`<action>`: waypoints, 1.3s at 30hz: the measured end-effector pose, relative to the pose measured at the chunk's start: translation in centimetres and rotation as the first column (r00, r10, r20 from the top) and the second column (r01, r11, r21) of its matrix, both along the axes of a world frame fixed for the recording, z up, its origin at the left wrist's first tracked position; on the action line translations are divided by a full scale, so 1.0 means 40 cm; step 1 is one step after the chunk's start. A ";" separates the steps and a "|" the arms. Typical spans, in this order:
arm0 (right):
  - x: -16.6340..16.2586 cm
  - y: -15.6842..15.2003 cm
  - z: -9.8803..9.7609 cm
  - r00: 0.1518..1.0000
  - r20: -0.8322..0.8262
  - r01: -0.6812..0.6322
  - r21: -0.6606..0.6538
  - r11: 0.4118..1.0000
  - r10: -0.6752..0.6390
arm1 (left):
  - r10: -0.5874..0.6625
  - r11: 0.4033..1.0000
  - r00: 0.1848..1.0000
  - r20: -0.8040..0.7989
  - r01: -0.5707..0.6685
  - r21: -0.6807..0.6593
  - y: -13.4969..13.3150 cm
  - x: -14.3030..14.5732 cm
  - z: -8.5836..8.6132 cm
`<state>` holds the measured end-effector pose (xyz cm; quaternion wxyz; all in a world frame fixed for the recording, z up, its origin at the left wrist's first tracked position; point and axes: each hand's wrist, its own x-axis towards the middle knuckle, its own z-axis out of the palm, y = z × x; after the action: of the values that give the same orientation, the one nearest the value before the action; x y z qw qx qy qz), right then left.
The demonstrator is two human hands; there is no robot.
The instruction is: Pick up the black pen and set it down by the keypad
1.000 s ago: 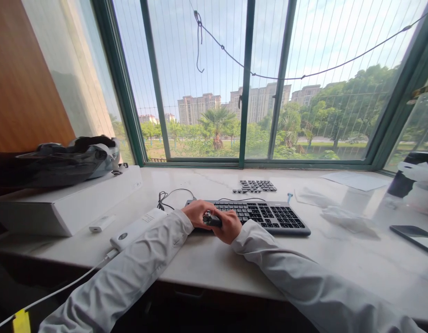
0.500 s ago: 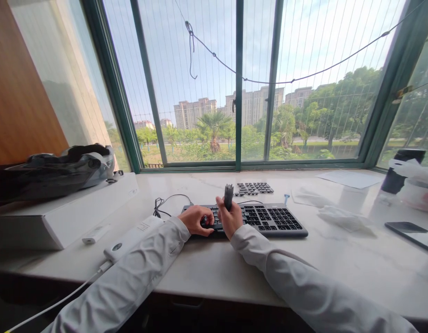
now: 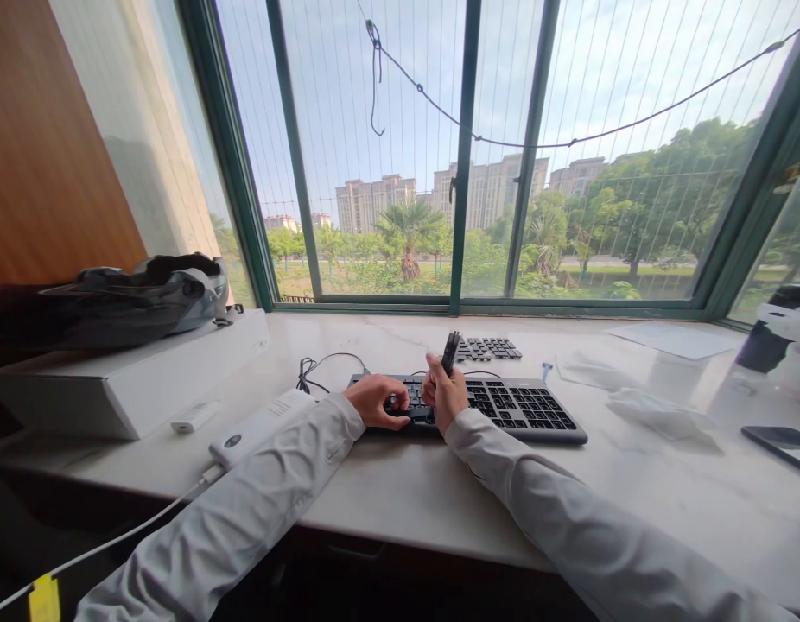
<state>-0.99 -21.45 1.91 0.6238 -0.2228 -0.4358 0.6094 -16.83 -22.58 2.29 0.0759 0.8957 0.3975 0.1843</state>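
A black computer keyboard point(image 3: 542, 413) lies on the white marbled worktop, and many of its right-side sockets show no keycaps. My left hand point(image 3: 377, 402) rests at its front left part, thumb and forefinger curled together round the end of a long dark piece point(image 3: 418, 415). Whether that piece is loose or part of the keyboard I cannot tell. My right hand point(image 3: 447, 393) is wrapped round a black stick-like tool point(image 3: 451, 350) whose upper end rises above the fist. The tool's lower end is hidden behind the hand, over the keyboard's middle.
Loose black keycaps point(image 3: 487, 349) lie in rows behind the keyboard. Clear plastic bags point(image 3: 659, 416), a small blue item point(image 3: 546, 371) and a phone point(image 3: 782, 445) are to the right. On the left are a white power bank point(image 3: 257, 432) with a cable and a white box point(image 3: 141, 380).
The camera view has shifted, so everything sits a little differently in frame. The tool in my right hand now leans more to the right. Both hands keep their grip over the keyboard.
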 end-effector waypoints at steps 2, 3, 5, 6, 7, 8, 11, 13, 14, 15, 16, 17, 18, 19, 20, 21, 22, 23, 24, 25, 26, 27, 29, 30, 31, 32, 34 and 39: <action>0.001 -0.001 0.001 1.000 0.012 0.003 0.000 1.000 -0.003 | 0.007 1.000 1.000 -0.003 -0.007 0.014 0.001 0.001 -0.002; 0.001 -0.002 0.001 1.000 0.028 0.010 0.012 1.000 -0.011 | 0.009 1.000 1.000 -0.003 -0.009 0.022 0.001 0.001 -0.002; 0.002 -0.005 -0.003 0.994 0.095 0.040 0.074 0.996 -0.047 | 0.010 0.999 1.000 -0.004 -0.009 0.035 0.000 0.003 -0.003; 0.002 -0.008 -0.007 0.986 0.147 0.060 0.124 0.990 -0.079 | 0.010 0.999 1.000 -0.005 -0.010 0.041 0.000 0.003 -0.004; 0.003 -0.011 -0.012 0.971 0.207 0.081 0.184 0.980 -0.119 | 0.012 0.999 1.000 -0.005 -0.012 0.045 -0.001 0.004 -0.004; 0.003 -0.014 -0.018 0.948 0.270 0.099 0.247 0.964 -0.166 | 0.013 0.999 1.000 -0.005 -0.013 0.049 -0.001 0.005 -0.004; 0.003 -0.026 -0.031 0.854 0.413 0.128 0.424 0.897 -0.317 | 0.016 0.999 1.000 -0.007 -0.015 0.050 -0.003 0.006 -0.005; 0.004 -0.037 -0.036 0.794 0.467 0.109 0.520 0.847 -0.389 | 0.035 0.998 0.999 -0.023 -0.033 0.054 -0.003 0.006 -0.006; 0.005 -0.042 -0.037 0.767 0.489 0.083 0.566 0.820 -0.415 | 0.049 0.997 0.998 -0.035 -0.047 0.059 -0.003 0.006 -0.007; 0.005 -0.048 -0.038 0.741 0.508 0.048 0.612 0.790 -0.439 | 0.060 0.996 0.997 -0.048 -0.057 0.065 -0.003 0.005 -0.008; 0.006 -0.053 -0.039 0.717 0.523 0.008 0.655 0.756 -0.461 | 0.065 0.996 0.996 -0.058 -0.061 0.071 -0.002 0.005 -0.008; 0.006 -0.058 -0.040 0.697 0.532 -0.031 0.693 0.720 -0.481 | 0.061 0.995 0.996 -0.065 -0.056 0.077 -0.001 0.004 -0.009; 0.007 -0.061 -0.042 0.682 0.535 -0.066 0.725 0.686 -0.500 | 0.052 0.995 0.996 -0.069 -0.046 0.083 -0.001 0.003 -0.009; 0.008 -0.063 -0.045 0.670 0.533 -0.090 0.749 0.657 -0.516 | 0.046 0.995 0.997 -0.068 -0.040 0.090 -0.001 0.002 -0.009; 0.009 -0.064 -0.048 0.662 0.530 -0.106 0.766 0.635 -0.529 | 0.048 0.994 0.997 -0.064 -0.042 0.097 -0.003 0.002 -0.009; 0.010 -0.063 -0.052 0.654 0.530 -0.116 0.776 0.620 -0.540 | 0.060 0.993 0.996 -0.060 -0.054 0.103 -0.005 0.002 -0.008; 0.011 -0.062 -0.056 0.640 0.534 -0.128 0.783 0.608 -0.552 | 0.077 0.992 0.995 -0.060 -0.071 0.106 -0.009 0.003 -0.007; 0.012 -0.060 -0.062 0.623 0.539 -0.141 0.790 0.596 -0.567 | 0.096 0.990 0.993 -0.065 -0.089 0.109 -0.013 0.004 -0.006; 0.013 -0.058 -0.067 0.605 0.542 -0.154 0.798 0.582 -0.583 | 0.114 0.988 0.991 -0.075 -0.105 0.111 -0.019 0.007 -0.004; 0.014 -0.055 -0.072 0.587 0.543 -0.165 0.806 0.568 -0.600 | 0.128 0.987 0.988 -0.089 -0.117 0.114 -0.025 0.010 -0.002; 0.014 -0.053 -0.078 0.573 0.541 -0.174 0.815 0.553 -0.616 | 0.139 0.985 0.985 -0.106 -0.127 0.118 -0.031 0.015 0.000; 0.015 -0.050 -0.083 0.562 0.536 -0.181 0.823 0.538 -0.630 | 0.152 0.983 0.981 -0.121 -0.137 0.125 -0.037 0.020 0.002; 0.014 -0.046 -0.091 0.542 0.520 -0.184 0.840 0.511 -0.660 | 0.173 0.979 0.974 -0.146 -0.154 0.133 -0.049 0.031 0.008; 0.013 -0.044 -0.095 0.531 0.512 -0.185 0.848 0.497 -0.675 | 0.174 0.979 0.972 -0.157 -0.154 0.133 -0.054 0.036 0.011; 0.013 -0.043 -0.097 0.519 0.502 -0.185 0.856 0.483 -0.691 | 0.169 0.980 0.971 -0.168 -0.148 0.131 -0.057 0.040 0.014; 0.012 -0.042 -0.099 0.507 0.491 -0.182 0.864 0.469 -0.708 | 0.163 0.982 0.971 -0.176 -0.142 0.125 -0.060 0.044 0.017; 0.012 -0.040 -0.100 0.490 0.472 -0.172 0.877 0.449 -0.733 | 0.153 0.985 0.969 -0.194 -0.133 0.112 -0.062 0.048 0.020; 0.020 -0.039 -0.092 0.529 0.448 -0.200 0.891 0.406 -0.721 | 0.127 0.990 0.960 -0.251 -0.109 0.085 -0.058 0.044 0.017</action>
<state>-0.21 -23.01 -1.78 0.4723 -0.1918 -0.8603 -0.0068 -15.06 -24.89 2.97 -0.0188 0.8888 0.4499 0.0854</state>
